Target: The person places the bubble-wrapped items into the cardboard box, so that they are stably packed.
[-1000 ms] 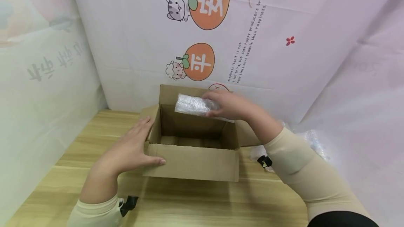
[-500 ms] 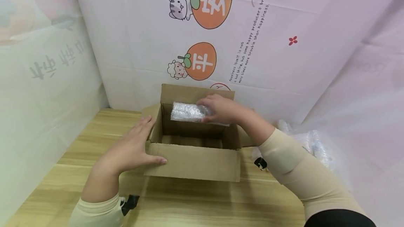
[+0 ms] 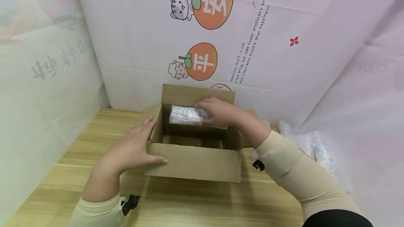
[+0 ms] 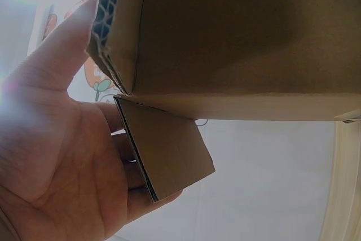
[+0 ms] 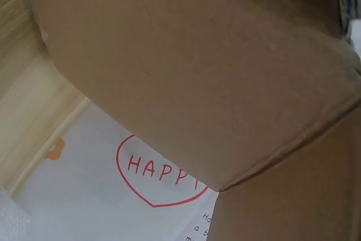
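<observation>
Hanging across the far side, a smooth, faintly creased white sheet (image 3: 135,41) printed with orange fruit rises behind the worktop (image 3: 75,153), whose pale wood grain streaks left to right. On it stands a matte brown cardboard box (image 3: 192,132), oblong, its mouth upward, the near flap (image 3: 195,164) folded out and down. A torn edge shows the wavy corrugated core in the left wrist view. To the right, a crumpled heap of bubble wrap (image 3: 306,143) glints; what it covers is unclear.

The left hand (image 3: 134,146) steadies the box at its near left corner, fingers and thumb spread apart: thumb on the near flap, fingers over the left flap (image 4: 166,145). The right hand (image 3: 216,112) is clamped on a bubble-wrapped packet (image 3: 186,115), gripping it toward its right end, so most of the exposed length reaches left from the fingers.

That slim, silvery, dimpled packet sits within the box mouth, close to the far wall; contact there cannot be told. Its long axis runs left to right, roughly parallel with that wall, which seems the alignment that matters for its fit.
</observation>
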### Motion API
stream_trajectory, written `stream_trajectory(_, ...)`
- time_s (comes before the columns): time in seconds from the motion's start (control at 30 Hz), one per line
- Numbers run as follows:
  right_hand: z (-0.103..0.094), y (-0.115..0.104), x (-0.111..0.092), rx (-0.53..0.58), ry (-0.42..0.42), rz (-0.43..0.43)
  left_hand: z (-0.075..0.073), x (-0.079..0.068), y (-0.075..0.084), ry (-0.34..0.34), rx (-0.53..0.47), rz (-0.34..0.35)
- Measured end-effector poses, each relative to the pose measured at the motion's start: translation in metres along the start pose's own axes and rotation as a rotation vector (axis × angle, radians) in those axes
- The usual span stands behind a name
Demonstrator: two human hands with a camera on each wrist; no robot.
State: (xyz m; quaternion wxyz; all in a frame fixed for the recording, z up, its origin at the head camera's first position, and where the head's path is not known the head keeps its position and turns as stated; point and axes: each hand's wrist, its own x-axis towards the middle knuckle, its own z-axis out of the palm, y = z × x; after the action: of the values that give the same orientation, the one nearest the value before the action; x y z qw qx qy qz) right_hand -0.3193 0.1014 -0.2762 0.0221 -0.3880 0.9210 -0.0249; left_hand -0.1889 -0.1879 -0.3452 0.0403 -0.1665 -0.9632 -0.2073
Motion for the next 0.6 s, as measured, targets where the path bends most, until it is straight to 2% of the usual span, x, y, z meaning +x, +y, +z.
stream_trajectory(0.6,0.0037,-0.0035,-0.003,-0.041,-0.009,0.037,-0.0004,0.0002,0.0006,0.002,-0.005,0.002)
